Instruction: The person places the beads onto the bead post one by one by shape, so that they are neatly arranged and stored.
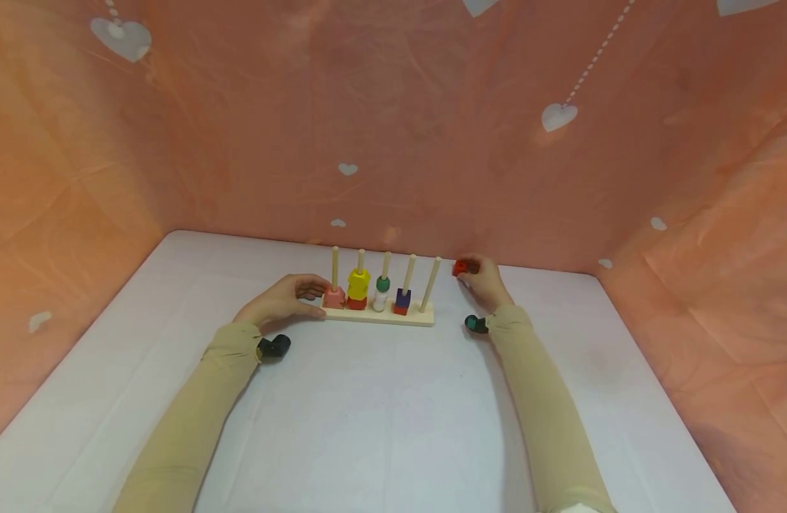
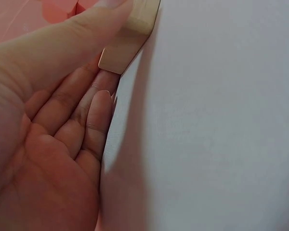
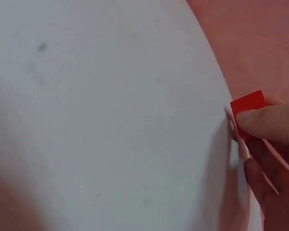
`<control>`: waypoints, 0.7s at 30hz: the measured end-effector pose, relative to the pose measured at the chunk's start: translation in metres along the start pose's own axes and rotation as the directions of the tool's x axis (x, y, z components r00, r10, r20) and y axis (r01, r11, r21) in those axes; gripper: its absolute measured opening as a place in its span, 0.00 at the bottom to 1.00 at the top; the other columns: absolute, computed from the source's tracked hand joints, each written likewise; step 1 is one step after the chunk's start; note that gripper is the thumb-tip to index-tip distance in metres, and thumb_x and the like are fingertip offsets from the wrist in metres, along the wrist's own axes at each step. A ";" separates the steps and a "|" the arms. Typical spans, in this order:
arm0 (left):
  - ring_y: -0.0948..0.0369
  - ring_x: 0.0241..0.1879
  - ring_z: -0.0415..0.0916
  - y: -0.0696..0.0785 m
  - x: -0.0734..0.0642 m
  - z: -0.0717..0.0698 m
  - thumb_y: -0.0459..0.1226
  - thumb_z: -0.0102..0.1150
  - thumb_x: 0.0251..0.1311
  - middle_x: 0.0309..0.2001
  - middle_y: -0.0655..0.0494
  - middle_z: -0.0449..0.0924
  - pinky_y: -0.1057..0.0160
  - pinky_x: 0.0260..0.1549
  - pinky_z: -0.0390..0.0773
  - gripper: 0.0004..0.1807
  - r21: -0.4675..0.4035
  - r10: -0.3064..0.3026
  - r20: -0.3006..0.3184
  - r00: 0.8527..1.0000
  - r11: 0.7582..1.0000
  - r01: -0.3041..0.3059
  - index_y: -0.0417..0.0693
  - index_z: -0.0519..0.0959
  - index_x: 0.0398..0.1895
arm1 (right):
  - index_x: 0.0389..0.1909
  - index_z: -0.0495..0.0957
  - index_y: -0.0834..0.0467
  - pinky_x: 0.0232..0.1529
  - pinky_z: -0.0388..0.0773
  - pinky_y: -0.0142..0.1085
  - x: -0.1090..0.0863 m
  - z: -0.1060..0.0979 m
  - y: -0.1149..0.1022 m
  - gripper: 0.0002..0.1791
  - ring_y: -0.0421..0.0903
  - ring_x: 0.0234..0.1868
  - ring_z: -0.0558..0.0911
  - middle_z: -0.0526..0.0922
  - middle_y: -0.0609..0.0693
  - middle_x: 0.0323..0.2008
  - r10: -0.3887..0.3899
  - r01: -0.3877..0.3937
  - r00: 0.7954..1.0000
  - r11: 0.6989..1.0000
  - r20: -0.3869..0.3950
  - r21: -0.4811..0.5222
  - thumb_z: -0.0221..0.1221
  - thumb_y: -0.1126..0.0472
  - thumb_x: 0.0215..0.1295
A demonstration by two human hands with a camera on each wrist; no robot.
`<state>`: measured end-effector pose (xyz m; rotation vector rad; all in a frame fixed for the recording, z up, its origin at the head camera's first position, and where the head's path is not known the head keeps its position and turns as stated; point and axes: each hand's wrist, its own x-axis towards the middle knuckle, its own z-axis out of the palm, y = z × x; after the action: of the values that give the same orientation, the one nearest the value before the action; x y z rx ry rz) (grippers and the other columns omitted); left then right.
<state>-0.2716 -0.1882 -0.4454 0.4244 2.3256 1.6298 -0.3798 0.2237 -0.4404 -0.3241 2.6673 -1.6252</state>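
Note:
A wooden peg stand [image 1: 380,318] with several upright pegs is near the table's back edge. My left hand [image 1: 280,298] grips its left end, the thumb laid along the base and the fingers at its end. From left to right, the pegs bear a pink block [image 1: 333,299], yellow pieces [image 1: 358,284] over a red one, a green bead [image 1: 383,283] over white, and a dark blue block [image 1: 403,298] over red. The rightmost peg [image 1: 431,284] is bare. To the right of the stand, my right hand [image 1: 486,280] pinches a red block [image 3: 250,102] between thumb and fingers.
White cloth covers the table [image 1: 380,413]. Close behind its back edge hangs a pink-orange curtain [image 1: 393,128] with white hearts, and more of it stands at both sides. Dark wrist devices [image 1: 274,347] show by both sleeves.

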 end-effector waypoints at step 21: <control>0.50 0.54 0.71 -0.003 0.003 -0.002 0.35 0.75 0.46 0.56 0.44 0.74 0.51 0.58 0.68 0.34 0.034 0.029 0.003 1.000 0.999 -0.029 0.37 0.72 0.58 | 0.60 0.73 0.63 0.51 0.76 0.33 -0.043 -0.034 -0.093 0.24 0.53 0.52 0.77 0.75 0.59 0.56 -0.217 0.220 0.975 0.974 -0.046 0.053 0.62 0.67 0.63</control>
<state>-0.2758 -0.1901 -0.4479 0.4690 2.3588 1.6032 -0.3251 0.2200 -0.3475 -0.6103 2.6900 -1.7794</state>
